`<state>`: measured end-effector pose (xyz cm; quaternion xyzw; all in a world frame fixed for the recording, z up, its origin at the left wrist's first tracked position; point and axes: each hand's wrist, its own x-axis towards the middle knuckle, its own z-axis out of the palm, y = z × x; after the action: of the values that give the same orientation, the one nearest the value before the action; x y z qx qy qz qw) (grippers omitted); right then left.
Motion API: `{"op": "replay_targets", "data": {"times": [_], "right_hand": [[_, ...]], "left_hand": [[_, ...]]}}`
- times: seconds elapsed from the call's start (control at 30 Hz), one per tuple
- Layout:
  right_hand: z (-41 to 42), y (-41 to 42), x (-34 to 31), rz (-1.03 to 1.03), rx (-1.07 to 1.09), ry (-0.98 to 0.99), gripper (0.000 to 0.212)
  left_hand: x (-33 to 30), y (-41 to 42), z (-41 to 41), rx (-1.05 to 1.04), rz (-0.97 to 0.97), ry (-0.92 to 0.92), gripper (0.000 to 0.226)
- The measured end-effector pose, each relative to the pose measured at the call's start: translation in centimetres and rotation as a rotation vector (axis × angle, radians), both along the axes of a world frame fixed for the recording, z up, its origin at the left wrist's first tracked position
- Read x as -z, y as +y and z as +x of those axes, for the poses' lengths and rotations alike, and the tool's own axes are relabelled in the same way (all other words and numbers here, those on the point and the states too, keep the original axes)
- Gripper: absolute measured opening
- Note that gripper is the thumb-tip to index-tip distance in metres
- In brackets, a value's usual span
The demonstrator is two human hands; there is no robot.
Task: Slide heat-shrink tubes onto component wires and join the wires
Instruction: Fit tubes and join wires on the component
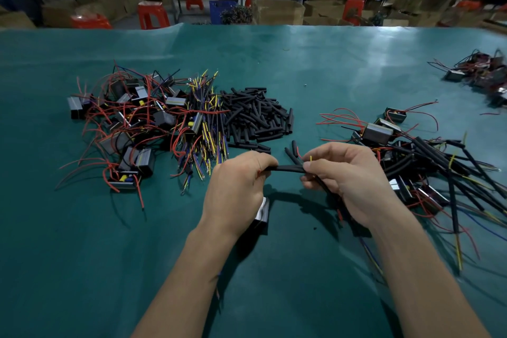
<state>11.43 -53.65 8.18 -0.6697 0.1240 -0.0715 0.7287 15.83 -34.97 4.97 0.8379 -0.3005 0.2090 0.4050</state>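
I note a black heat-shrink tube (290,168) held level above the green table mat (329,63) — my left hand (236,192) pinches one end, my right hand (348,175) the other, where yellow wire tips (310,158) protrude. A small grey component block (262,212) hangs under the left hand. Loose black tubes (255,115) are heaped beyond, with wired components (131,123) left of them and sleeved units (428,162) at right.

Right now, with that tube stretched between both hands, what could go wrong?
1. The left hand and right hand pinch the black tube at its ends; the yellow wire tip barely shows, so it may slip back inside.
2. The metal component hangs under the left hand and could tug its wire loose.
3. Loose tubes just beyond could get swept aside.
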Motion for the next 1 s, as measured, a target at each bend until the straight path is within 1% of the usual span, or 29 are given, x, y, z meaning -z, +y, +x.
{"op": "replay_targets", "data": {"times": [0.1,0.27,0.4,0.5,0.67,0.8,0.9,1.0], "right_hand": [[0.02,-0.23,0.18,-0.009,0.012,-0.044,0.011],[0.19,-0.29,0.52,-0.068,0.054,-0.080,0.015],[0.15,-0.17,0.40,-0.067,0.017,-0.055,0.020],[0.11,0.08,0.36,-0.129,-0.050,-0.017,0.024],[0.11,0.32,0.59,-0.182,-0.094,-0.003,0.014],[0.11,0.30,0.72,-0.184,-0.130,0.025,0.018],[0.13,0.18,0.74,-0.196,-0.118,0.003,0.019],[0.17,-0.02,0.74,-0.209,-0.097,-0.006,0.014]], "left_hand": [[-0.05,0.02,0.03,-0.008,0.010,-0.005,0.023],[-0.04,-0.08,-0.09,-0.025,-0.018,-0.001,0.024],[-0.03,-0.20,-0.24,-0.044,-0.019,0.008,0.024],[-0.12,-0.31,-0.32,-0.042,-0.020,0.017,0.026],[-0.18,-0.40,-0.35,-0.035,-0.021,0.005,0.026],[0.00,-0.31,-0.26,-0.038,-0.024,-0.004,0.024],[0.12,-0.25,-0.12,-0.042,-0.030,0.003,0.023],[0.24,-0.30,-0.05,-0.036,-0.037,0.007,0.021]]}}
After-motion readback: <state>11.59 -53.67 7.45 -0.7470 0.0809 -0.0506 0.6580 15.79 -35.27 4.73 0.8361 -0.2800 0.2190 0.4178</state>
